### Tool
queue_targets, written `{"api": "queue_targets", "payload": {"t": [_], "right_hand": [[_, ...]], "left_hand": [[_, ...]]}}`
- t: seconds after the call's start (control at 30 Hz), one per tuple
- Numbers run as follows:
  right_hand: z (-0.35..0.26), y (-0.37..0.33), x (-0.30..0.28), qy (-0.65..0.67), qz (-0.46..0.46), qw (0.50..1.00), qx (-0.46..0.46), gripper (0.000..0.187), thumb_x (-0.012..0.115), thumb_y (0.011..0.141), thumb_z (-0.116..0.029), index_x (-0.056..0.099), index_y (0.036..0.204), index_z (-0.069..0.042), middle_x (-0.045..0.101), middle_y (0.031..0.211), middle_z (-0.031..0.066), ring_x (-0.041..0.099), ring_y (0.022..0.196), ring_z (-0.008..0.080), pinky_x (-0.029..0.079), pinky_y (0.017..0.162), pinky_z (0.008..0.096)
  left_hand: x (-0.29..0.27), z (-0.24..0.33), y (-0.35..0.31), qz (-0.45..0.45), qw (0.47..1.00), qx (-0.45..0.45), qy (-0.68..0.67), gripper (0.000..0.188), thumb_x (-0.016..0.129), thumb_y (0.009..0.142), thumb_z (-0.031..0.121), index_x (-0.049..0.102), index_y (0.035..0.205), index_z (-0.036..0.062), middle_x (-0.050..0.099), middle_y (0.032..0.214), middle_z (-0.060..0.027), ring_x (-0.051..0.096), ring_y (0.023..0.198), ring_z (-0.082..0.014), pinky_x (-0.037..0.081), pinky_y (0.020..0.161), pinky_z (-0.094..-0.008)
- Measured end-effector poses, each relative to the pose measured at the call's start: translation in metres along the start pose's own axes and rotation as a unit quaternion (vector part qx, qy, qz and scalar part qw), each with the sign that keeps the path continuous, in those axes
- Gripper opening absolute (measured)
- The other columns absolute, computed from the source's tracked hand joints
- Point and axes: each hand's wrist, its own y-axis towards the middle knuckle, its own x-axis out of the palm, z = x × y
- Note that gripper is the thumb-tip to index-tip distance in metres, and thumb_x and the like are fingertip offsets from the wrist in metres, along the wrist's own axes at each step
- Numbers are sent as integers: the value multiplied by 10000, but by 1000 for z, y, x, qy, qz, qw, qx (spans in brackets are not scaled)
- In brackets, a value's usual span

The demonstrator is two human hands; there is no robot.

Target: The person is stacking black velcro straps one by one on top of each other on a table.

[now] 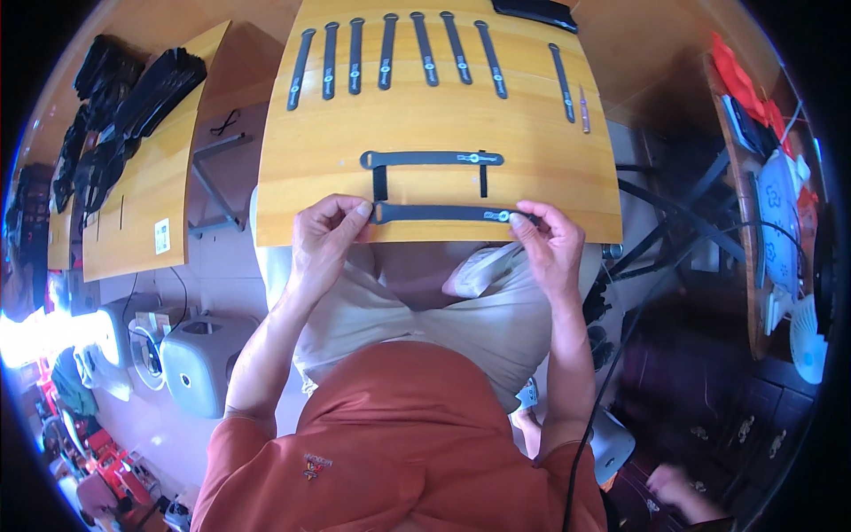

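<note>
A black strap (pixel 434 214) with a looped end and white printing lies level along the table's front edge. My left hand (pixel 324 239) pinches its looped end between thumb and fingers. At the printed end, my right hand (pixel 554 244) grips the strap the same way. Just beyond it, a similar black strap (pixel 417 160) lies parallel on the wood. Two short black strips, a left one (pixel 380 184) and a right one (pixel 484 181), stretch from that farther strap toward the held one. Whether they are attached to either strap, I cannot tell.
Several matching straps (pixel 386 53) are laid in a row at the far side of the table (pixel 306 191). One more strap (pixel 561 84) lies beside a thin pen-like tool (pixel 584 111). A black bundle (pixel 536 12) sits at the far edge. Another person's blurred hand (pixel 674 488) shows lower right.
</note>
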Motion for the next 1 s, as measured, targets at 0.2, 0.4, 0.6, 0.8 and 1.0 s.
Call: {"api": "queue_targets", "payload": {"t": [0.2, 0.4, 0.6, 0.8, 1.0], "right_hand": [[-15, 22, 5, -18, -18, 1000, -18, 189, 758, 950, -93, 729, 1086, 36, 718, 846, 51, 652, 729, 76, 520, 642, 223], [-46, 20, 10, -137, -77, 965, -210, 137, 762, 883, -13, 708, 1006, 17, 691, 866, 106, 684, 746, 212, 540, 622, 309], [-78, -6, 13, -283, -126, 867, -391, 299, 773, 730, 19, 688, 1015, -16, 658, 908, 93, 661, 733, 246, 550, 609, 318], [-77, -32, 15, -321, -122, 805, -484, 235, 732, 790, -12, 692, 1021, -1, 664, 954, 116, 674, 764, 249, 590, 641, 319], [-61, -41, 19, -301, -96, 821, -476, 208, 732, 787, -14, 707, 993, -4, 670, 971, 118, 681, 767, 245, 594, 649, 317]], "left_hand": [[1, 0, 14, -5, 1000, 6, -3, 181, 681, 1020, 152, 701, 1073, -20, 678, 833, -7, 616, 766, -67, 525, 706, -229], [9, 0, 13, 12, 971, 124, 202, 286, 750, 927, 67, 678, 1198, 9, 697, 1053, -93, 649, 829, -141, 550, 731, -264], [11, 17, 18, -34, 942, 142, 301, 391, 738, 901, -3, 651, 1282, 20, 611, 1317, -143, 689, 986, -196, 587, 803, -297], [-10, 6, 26, -146, 903, 219, 339, 227, 720, 924, 33, 702, 1147, -4, 688, 1148, -148, 716, 999, -283, 580, 830, -364], [-12, 7, 25, -133, 870, 268, 390, 200, 712, 920, 35, 710, 1120, 14, 691, 1086, -136, 705, 966, -324, 576, 822, -387]]}}
